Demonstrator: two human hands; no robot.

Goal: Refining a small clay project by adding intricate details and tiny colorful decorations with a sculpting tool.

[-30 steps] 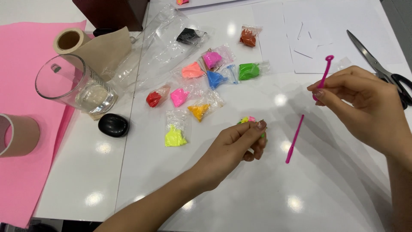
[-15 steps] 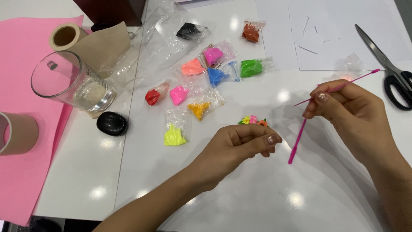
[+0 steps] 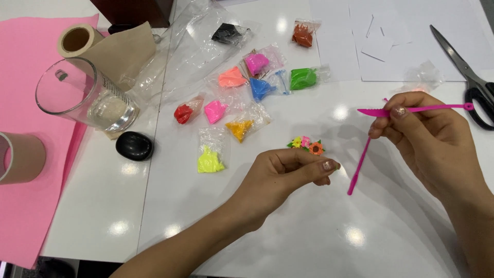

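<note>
Glossy white tabletop (image 3: pixel 288 231) spreads under our hands, catching round spots of lamp glare. Our left hand (image 3: pixel 288 175) curls its fingers narrowly around a tiny clay flower cluster (image 3: pixel 307 145), a soft, lumpy piece in yellow, pink, orange and green that peeks out above the knuckles. Our right hand (image 3: pixel 427 139) pinches a thin pink plastic tool (image 3: pixel 411 109) between thumb and fingertips; its long axis lies almost level, flat blade end pointing left toward the clay bags, ringed end pointing right toward the scissors (image 3: pixel 465 77). A second pink stick (image 3: pixel 358 166) lies slanted on the table between our hands, its upper end under the right fingers, its lower end toward us.

Beyond our left hand, small crinkly clear bags of clay (image 3: pixel 239 98) sit scattered, in red, pink, orange, blue, green, yellow, black and brown. A smooth black stone (image 3: pixel 134 145) rests to their left, near a clear glass jar (image 3: pixel 82 95) lying tilted. Matte pink paper (image 3: pixel 20 77) covers the left edge, with a roll of tan tape (image 3: pixel 77 38) behind it.
</note>
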